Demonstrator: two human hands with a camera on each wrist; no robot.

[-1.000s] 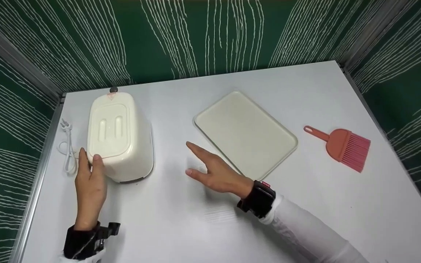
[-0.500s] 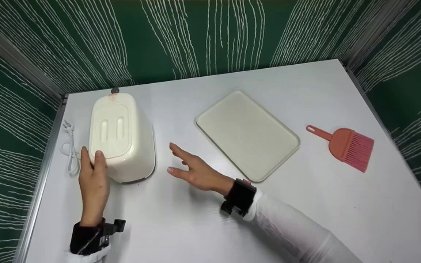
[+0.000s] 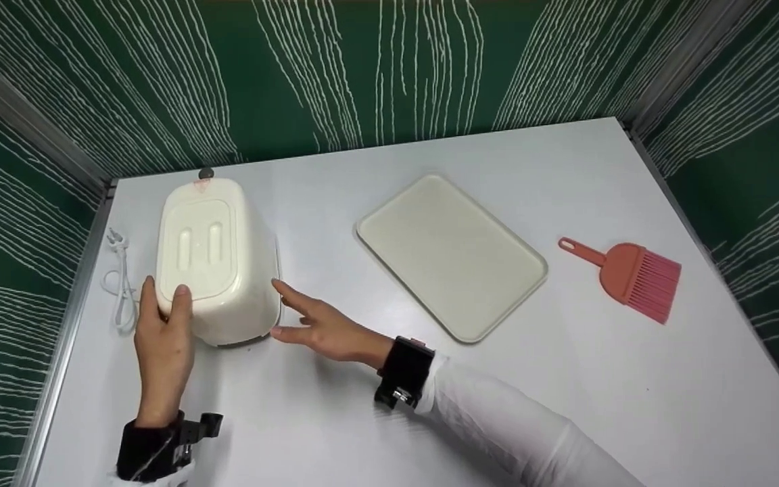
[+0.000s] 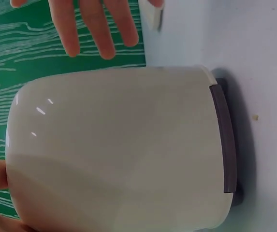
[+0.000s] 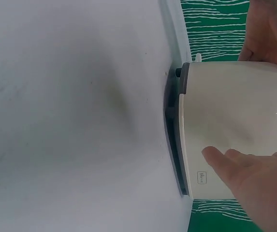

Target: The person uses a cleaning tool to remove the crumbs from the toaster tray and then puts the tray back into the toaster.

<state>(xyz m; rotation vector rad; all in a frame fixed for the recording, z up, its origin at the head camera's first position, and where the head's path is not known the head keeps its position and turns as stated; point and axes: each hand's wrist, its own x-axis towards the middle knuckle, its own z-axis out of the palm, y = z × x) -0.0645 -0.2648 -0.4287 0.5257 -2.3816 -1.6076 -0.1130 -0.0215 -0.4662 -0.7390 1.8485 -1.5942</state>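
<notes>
A cream toaster point(image 3: 203, 253) with a lid over its top stands at the left of the table. My left hand point(image 3: 164, 355) rests at its near left corner in the head view, fingers extended along the left side and thumb at the top edge. My right hand point(image 3: 325, 331) is spread, its fingertips close by the toaster's right side. The left wrist view shows the toaster's smooth end wall point(image 4: 114, 150) and dark base strip point(image 4: 224, 140). From the right wrist, the right thumb point(image 5: 220, 162) overlaps the side wall near a small printed label point(image 5: 202, 177).
A white power cord with plug point(image 3: 121, 284) lies left of the toaster. A pale rectangular tray point(image 3: 454, 260) sits mid-table, turned at an angle. Farther right lies a coral dustpan-shaped brush point(image 3: 623, 274) with pink bristles. Green walls with white lines point(image 3: 423, 67) border the table.
My right hand has moved left from beside the tray to the toaster's right side. My left hand keeps its place at the toaster's near left corner.
</notes>
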